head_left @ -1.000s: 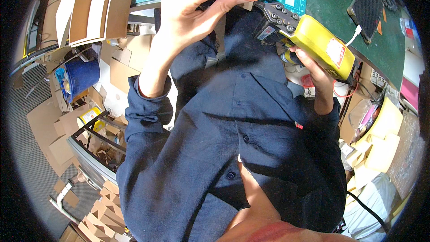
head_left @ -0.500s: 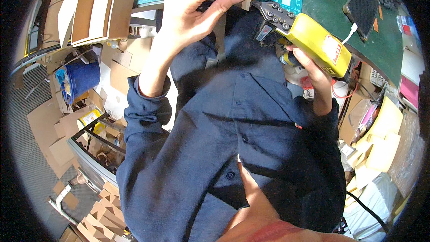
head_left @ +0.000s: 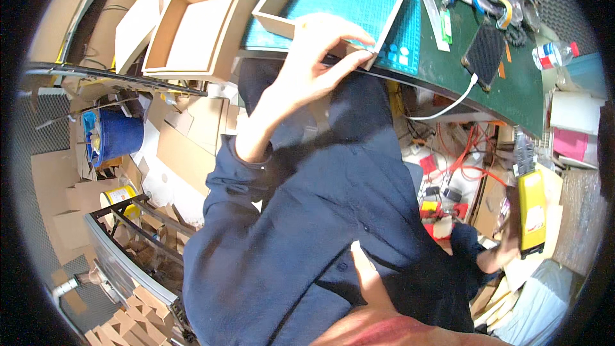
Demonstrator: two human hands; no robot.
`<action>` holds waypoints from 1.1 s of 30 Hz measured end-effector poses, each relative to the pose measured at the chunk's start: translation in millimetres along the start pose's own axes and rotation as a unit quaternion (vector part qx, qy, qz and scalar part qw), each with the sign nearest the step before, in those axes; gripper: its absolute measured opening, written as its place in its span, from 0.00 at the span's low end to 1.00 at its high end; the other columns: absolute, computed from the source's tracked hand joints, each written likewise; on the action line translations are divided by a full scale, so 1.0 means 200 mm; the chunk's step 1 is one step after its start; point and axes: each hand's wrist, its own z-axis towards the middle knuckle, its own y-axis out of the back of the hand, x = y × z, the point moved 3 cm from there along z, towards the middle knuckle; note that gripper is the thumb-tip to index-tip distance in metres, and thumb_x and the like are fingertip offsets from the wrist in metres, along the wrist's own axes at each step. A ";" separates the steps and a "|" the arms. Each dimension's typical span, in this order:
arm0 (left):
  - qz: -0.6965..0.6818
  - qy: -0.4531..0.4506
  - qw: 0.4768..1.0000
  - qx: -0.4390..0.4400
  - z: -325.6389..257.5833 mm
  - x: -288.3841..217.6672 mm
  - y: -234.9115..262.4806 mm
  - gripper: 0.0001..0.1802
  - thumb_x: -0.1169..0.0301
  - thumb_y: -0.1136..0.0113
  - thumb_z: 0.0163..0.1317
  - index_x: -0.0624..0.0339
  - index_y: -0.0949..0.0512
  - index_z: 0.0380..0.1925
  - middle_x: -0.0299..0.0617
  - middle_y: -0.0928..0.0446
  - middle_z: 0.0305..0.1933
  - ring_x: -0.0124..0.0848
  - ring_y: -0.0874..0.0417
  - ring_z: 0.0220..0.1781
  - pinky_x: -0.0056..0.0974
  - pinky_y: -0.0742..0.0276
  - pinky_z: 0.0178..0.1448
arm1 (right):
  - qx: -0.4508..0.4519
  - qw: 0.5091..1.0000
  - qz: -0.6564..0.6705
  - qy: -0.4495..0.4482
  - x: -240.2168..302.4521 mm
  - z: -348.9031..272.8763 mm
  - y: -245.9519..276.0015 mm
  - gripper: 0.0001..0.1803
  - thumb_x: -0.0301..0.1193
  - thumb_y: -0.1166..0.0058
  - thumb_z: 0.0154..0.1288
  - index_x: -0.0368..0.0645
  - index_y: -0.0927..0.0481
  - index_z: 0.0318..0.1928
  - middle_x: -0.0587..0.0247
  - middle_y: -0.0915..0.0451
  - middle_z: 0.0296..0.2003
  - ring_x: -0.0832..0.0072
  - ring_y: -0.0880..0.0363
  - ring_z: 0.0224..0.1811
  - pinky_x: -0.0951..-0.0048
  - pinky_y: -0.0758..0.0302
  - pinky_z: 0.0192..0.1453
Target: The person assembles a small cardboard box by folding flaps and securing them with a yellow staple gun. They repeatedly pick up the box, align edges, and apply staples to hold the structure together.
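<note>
Right hand [head_left: 506,253] has dropped low with yellow tool [head_left: 531,210] — left hand [head_left: 317,57] stays on tray [head_left: 333,1].

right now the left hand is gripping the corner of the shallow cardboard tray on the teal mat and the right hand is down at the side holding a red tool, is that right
Not quite: the tool is yellow, not red. The head view shows the right hand low at the side holding a yellow tool, while the left hand grips the near corner of the shallow cardboard tray on the teal mat.

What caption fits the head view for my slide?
Left hand grips the open cardboard box at the bench edge; right hand holds a yellow tool low.
</note>
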 end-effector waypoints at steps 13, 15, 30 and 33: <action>0.004 0.064 0.991 -0.120 -0.22 -0.09 0.25 0.09 0.68 0.23 0.52 0.53 0.16 0.30 0.31 0.19 0.30 0.29 0.25 0.34 0.34 0.31 0.41 | -0.034 0.936 -0.344 0.069 -0.66 0.78 0.05 0.22 0.18 0.53 0.64 0.43 0.25 0.58 0.56 0.23 0.57 0.49 0.22 0.55 0.58 0.25 0.56; 0.008 0.075 0.990 -0.120 -0.26 -0.12 0.30 0.10 0.67 0.22 0.52 0.53 0.17 0.28 0.32 0.20 0.29 0.29 0.25 0.33 0.35 0.31 0.41 | -0.031 0.923 -0.373 0.083 -0.66 0.83 0.00 0.24 0.16 0.49 0.61 0.43 0.25 0.58 0.56 0.24 0.57 0.49 0.22 0.56 0.58 0.25 0.57; 0.024 0.270 0.931 -0.245 -0.41 -0.08 0.51 0.09 0.77 0.41 0.70 0.61 0.20 0.49 0.33 0.21 0.33 0.20 0.24 0.33 0.27 0.26 0.42 | 0.128 0.988 -0.089 0.013 -0.76 0.94 -0.10 0.42 0.18 0.37 0.58 0.43 0.38 0.74 0.52 0.33 0.70 0.59 0.33 0.72 0.63 0.39 0.76; 0.065 0.225 0.954 -0.186 -0.22 -0.06 0.40 0.13 0.76 0.39 0.66 0.60 0.21 0.51 0.43 0.18 0.44 0.33 0.17 0.47 0.36 0.24 0.56 | -0.031 0.942 -0.301 0.143 -0.61 0.85 -0.09 0.32 0.21 0.42 0.66 0.42 0.33 0.70 0.55 0.27 0.63 0.65 0.27 0.64 0.65 0.33 0.71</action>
